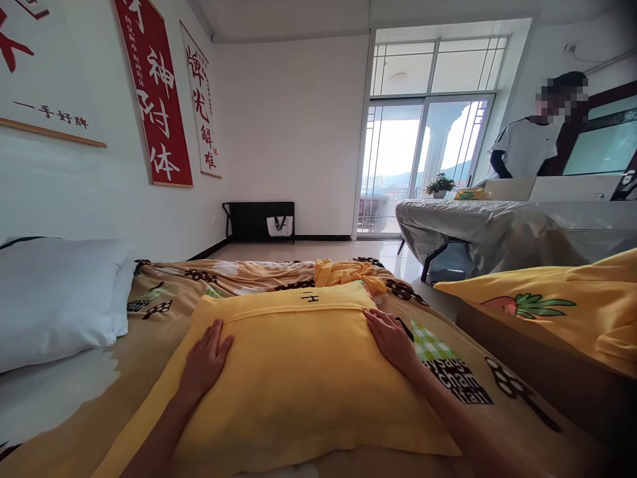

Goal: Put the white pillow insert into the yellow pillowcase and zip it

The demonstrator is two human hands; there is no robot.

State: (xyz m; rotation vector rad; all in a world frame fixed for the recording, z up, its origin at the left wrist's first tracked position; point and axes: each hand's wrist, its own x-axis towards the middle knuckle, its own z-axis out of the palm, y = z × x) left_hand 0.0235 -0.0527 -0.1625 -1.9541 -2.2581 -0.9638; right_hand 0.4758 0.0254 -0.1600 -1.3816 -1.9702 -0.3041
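A plump pillow in a yellow pillowcase (298, 372) lies on the patterned brown blanket (149, 358) in front of me. Near its far edge a seam runs across, with small dark lettering beyond it. My left hand (206, 358) rests flat on the pillow's left side, fingers stretched out and pointing away from me. On the right side my right hand (391, 337) lies with extended fingers touching the case near the seam's end. Neither hand grips the cloth. Just past the pillow is a crumpled yellow cloth (348, 272).
White pillows (60, 299) lie at the left. Yellow fabric with a carrot print (537, 302) is at the right edge. Farther back stand a plastic-covered table (468, 216), a potted plant (440, 184), a person (530, 146) and a black folded panel (249, 222) by the wall.
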